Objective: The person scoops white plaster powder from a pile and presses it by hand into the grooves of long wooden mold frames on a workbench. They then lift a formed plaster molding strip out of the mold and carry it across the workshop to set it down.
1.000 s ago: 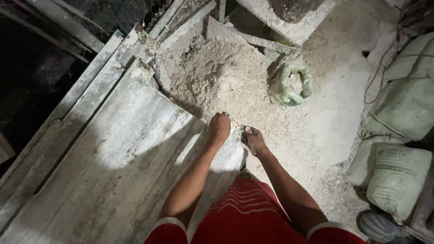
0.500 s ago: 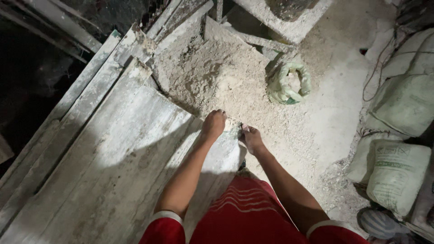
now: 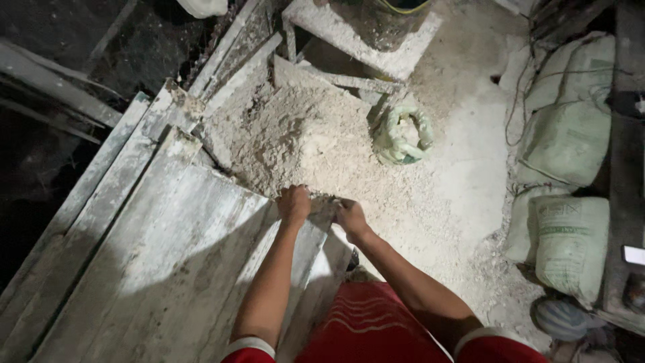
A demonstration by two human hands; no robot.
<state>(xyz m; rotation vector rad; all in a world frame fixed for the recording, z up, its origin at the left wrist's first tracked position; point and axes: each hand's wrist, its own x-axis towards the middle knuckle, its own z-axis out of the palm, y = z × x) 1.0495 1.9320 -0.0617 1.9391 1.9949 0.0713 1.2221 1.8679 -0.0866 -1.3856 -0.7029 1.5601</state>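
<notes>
Fingers of the left hand point(image 3: 294, 204) are curled shut over the far end of a dusty grey plank point(image 3: 306, 269); those of the right hand point(image 3: 351, 216) curl beside it at the plank's corner, grip not discernible. Beyond the plank end lies a sand pile point(image 3: 302, 141), with a crumpled green sack point(image 3: 402, 134) at its right edge. Filled sacks point(image 3: 570, 195) are stacked further right.
</notes>
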